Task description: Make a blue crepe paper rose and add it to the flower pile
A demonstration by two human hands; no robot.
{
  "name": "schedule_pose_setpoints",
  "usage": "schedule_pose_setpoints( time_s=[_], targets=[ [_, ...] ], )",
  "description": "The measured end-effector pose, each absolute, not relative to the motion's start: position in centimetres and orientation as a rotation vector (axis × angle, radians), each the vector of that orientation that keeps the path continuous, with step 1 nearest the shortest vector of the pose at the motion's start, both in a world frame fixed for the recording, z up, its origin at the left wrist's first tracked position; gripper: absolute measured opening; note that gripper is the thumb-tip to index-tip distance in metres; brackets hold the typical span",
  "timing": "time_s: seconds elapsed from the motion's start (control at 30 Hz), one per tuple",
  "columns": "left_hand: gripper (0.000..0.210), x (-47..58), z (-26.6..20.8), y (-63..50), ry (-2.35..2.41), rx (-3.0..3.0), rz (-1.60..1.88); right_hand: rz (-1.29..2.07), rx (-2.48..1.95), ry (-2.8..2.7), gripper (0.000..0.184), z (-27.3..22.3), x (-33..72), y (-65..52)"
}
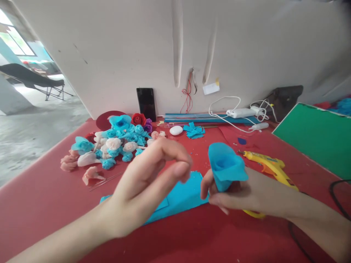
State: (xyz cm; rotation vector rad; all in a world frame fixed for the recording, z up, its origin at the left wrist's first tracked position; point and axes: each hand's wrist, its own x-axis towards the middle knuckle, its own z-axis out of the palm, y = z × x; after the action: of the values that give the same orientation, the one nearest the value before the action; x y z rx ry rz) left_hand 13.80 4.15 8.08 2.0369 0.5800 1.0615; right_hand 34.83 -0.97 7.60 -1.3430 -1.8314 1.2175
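Note:
My right hand [233, 195] grips a blue paper flower [226, 164] by its narrow lower end, its cupped petals opening upward. To the left, my left hand [150, 182] is raised over the table with curled fingers, thumb and index tips together; nothing shows between them. Beneath the two hands lies a stack of blue crepe paper [183, 201], partly covered by my left hand. A yellow glue gun [268, 164] rests just behind my right wrist, its lower part hidden by the arm.
A pile of blue, white and pink paper flowers [115, 142] covers the back left of the red table [55, 212]. Behind are blue scraps [194, 130], a white oval object [176, 130], a phone [146, 104] and a white power strip [241, 113]. A green board [315, 138] stands right.

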Motion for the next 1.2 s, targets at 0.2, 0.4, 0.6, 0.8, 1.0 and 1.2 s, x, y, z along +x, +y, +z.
schedule_pose_setpoints(
  time_s=[0.2, 0.4, 0.6, 0.8, 1.0, 1.2],
  targets=[
    [0.03, 15.0, 8.6, 5.3, 0.283, 2.516, 1.026, 1.977, -1.165, -1.651, 0.017, 8.8, 35.2, -1.5],
    [0.016, 14.7, 8.9, 5.5, 0.168, 2.515, 1.143, 2.171, -0.868, -1.445, 0.009, 7.5, 35.4, -1.0],
    [0.018, 14.8, 8.2, 6.3, 0.232, 2.525, 1.179, 2.166, -0.824, -1.387, 0.014, 6.8, 35.6, -0.4],
    [0.015, 14.7, 8.3, 6.6, 0.21, 2.532, 1.147, 2.202, -0.789, -1.394, 0.013, 6.9, 35.5, -0.5],
    [0.016, 14.7, 8.4, 6.6, 0.273, 2.51, 1.172, 1.94, -0.964, -1.53, 0.01, 7.4, 35.0, -0.5],
    [0.015, 14.9, 8.3, 5.9, 0.512, 2.516, 1.262, 1.489, -1.149, -1.613, 0.018, 7.5, 34.1, -1.1]
  ],
)
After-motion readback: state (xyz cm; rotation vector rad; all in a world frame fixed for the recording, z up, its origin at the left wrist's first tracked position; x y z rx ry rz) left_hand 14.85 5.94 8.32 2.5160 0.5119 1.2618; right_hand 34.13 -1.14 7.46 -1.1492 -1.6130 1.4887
